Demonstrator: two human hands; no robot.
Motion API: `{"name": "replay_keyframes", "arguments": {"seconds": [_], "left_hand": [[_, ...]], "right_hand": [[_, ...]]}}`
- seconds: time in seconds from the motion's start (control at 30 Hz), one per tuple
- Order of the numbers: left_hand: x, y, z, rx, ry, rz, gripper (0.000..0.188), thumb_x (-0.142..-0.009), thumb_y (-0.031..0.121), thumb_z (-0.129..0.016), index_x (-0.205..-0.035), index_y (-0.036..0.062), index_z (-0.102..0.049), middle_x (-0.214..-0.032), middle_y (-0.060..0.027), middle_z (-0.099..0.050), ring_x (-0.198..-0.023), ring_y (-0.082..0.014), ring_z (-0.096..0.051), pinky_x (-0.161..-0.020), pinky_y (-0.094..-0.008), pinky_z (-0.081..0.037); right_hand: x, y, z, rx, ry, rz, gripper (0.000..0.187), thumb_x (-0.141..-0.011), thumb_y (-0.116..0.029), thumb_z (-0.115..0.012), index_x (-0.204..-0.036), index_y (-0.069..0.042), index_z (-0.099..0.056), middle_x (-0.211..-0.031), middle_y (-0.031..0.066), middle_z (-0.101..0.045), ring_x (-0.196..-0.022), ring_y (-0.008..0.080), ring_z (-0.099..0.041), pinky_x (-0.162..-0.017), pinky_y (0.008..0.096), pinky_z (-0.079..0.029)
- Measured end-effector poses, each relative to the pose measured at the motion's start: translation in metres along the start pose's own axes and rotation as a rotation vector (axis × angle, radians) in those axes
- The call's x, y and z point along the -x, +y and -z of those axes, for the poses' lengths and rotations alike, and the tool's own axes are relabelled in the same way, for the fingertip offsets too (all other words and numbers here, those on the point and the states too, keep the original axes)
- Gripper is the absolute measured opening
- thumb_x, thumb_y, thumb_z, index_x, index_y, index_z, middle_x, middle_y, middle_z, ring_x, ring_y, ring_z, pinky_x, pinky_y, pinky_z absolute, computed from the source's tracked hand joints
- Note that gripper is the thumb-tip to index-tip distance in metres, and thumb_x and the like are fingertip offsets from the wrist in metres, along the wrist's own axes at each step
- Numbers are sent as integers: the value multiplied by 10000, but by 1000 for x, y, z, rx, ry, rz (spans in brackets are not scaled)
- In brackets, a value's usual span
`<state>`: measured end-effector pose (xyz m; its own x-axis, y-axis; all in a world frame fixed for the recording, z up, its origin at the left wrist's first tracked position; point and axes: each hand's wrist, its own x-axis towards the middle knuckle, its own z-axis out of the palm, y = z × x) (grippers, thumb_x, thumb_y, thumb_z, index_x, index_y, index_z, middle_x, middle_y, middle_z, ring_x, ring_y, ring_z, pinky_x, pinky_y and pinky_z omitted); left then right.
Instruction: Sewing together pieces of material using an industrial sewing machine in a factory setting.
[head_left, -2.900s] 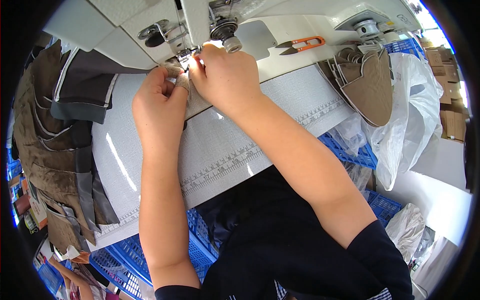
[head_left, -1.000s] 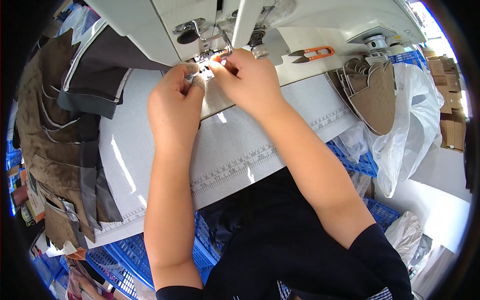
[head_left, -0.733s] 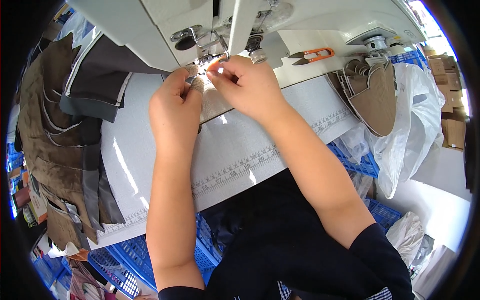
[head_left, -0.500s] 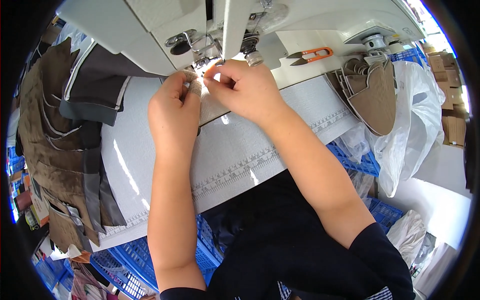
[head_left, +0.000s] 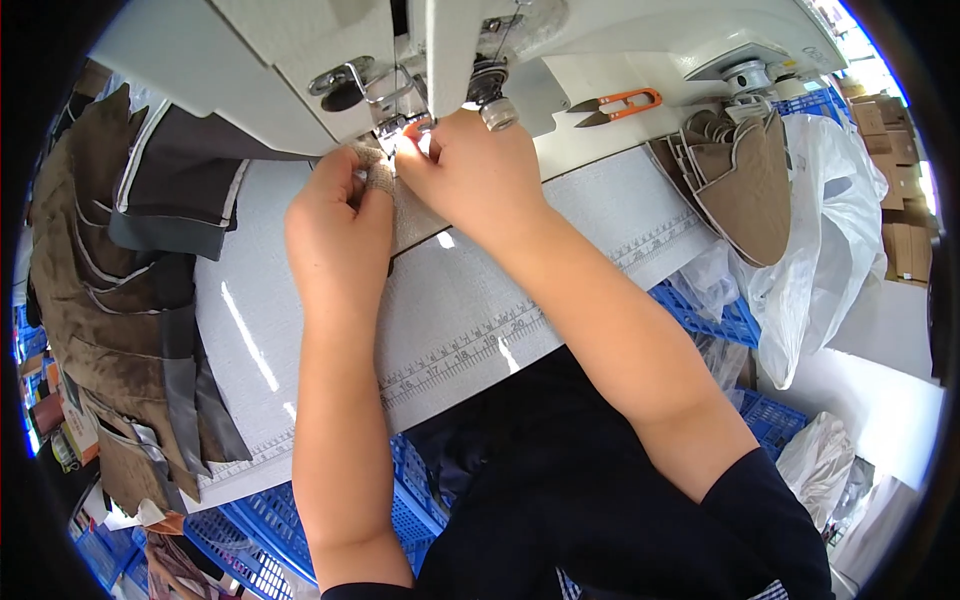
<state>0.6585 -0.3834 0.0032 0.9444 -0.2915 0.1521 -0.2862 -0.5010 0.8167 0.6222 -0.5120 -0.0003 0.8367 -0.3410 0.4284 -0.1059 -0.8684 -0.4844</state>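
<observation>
A sewing machine (head_left: 290, 45) is filling the frame's top; brown cloth (head_left: 110, 335) is lying at left. At upper centre, the left hand (head_left: 335, 215) and right hand (head_left: 482, 165) are sitting nearly closed, any hold hidden. Snips (head_left: 612, 99) are lying upper right.

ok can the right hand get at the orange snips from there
Probably yes: the orange snips lie uncovered to the right of the right hand, with nothing visible blocking the way, though it would first have to leave the sewing machine's needle area.
</observation>
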Motion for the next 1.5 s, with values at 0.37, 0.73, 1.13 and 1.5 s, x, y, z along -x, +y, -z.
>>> {"name": "replay_keyframes", "arguments": {"seconds": [0.37,0.73,1.13,1.5], "left_hand": [[0,9,2,13,-15,22,203,-727,23,-589,-921,-7,-641,-606,-102,-565,-530,-166,-521,-539,-306,-428],[1,14,5,62,-27,44,164,-773,41,-625,-929,0,-653,-598,-79,-554,-519,-129,-486,-515,-291,-403],[1,12,8,110,-90,116,151,-773,72,-637,-918,31,-650,-621,-106,-588,-529,-224,-558,-527,-343,-433],[1,11,9,46,-103,48,110,-780,105,-629,-867,38,-625,-663,-145,-617,-599,-306,-610,-557,-386,-464]], "right_hand": [[-3,-1,-5,-89,4,-127,228,-620,-263,-768,-696,-83,-650,-630,66,-636,-606,266,-636,-553,381,-497],[-6,-6,-4,-156,35,-251,246,-613,-247,-778,-655,-84,-600,-617,60,-620,-596,260,-619,-554,366,-481],[-14,-15,3,-182,-149,-563,333,-614,-334,-740,-596,-26,-613,-573,64,-617,-530,198,-577,-554,294,-468],[-13,-17,2,-34,-169,-509,358,-687,-336,-694,-570,-2,-638,-498,69,-570,-468,150,-548,-516,272,-450]]}}
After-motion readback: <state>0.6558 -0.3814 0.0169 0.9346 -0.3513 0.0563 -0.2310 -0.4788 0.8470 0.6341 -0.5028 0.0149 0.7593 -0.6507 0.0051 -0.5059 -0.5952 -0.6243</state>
